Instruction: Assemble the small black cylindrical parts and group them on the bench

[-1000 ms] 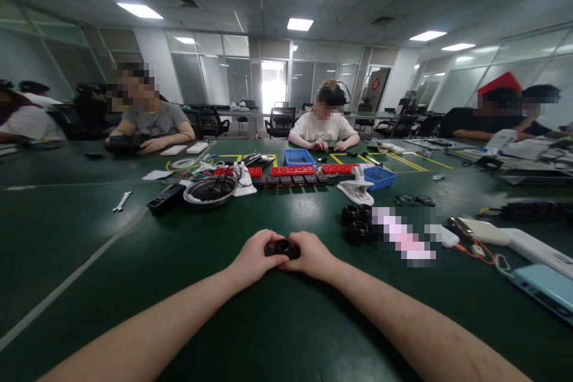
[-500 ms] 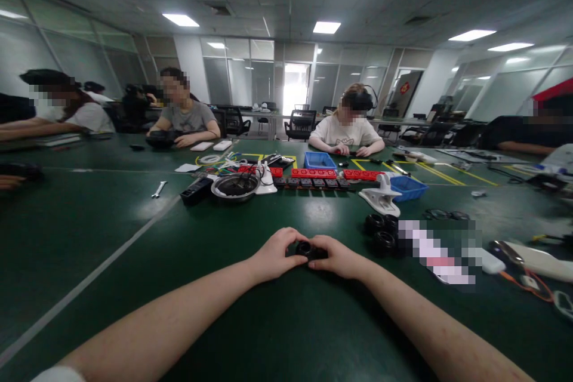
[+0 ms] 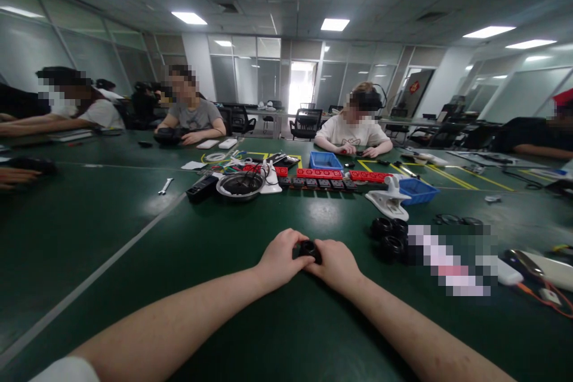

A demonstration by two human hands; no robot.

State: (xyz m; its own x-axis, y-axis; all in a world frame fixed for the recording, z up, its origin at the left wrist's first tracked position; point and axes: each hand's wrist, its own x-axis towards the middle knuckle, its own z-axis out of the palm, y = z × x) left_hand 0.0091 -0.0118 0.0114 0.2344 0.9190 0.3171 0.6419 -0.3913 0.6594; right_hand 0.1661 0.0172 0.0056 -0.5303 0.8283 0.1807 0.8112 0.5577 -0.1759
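Observation:
Between my two hands, low over the green tabletop, is a small black ring-shaped part with a round opening facing up. My left hand is closed on its left side, thumb in front and fingers behind. From the other side my right hand is closed on the same part, its thumb close to the left thumb. My fingers hide much of the part, and its exact kind cannot be made out. To the right of my hands stands a cluster of black round wheel-like pieces.
Ahead lie a metal bowl, a white clip stand, red blocks and blue bins. A wrench is at the left. Glasses and cables lie right. Co-workers sit around the table.
My right hand has turned and closed in tighter around the black part, covering its right side. My left hand keeps its grip. The whole view has shifted slightly.

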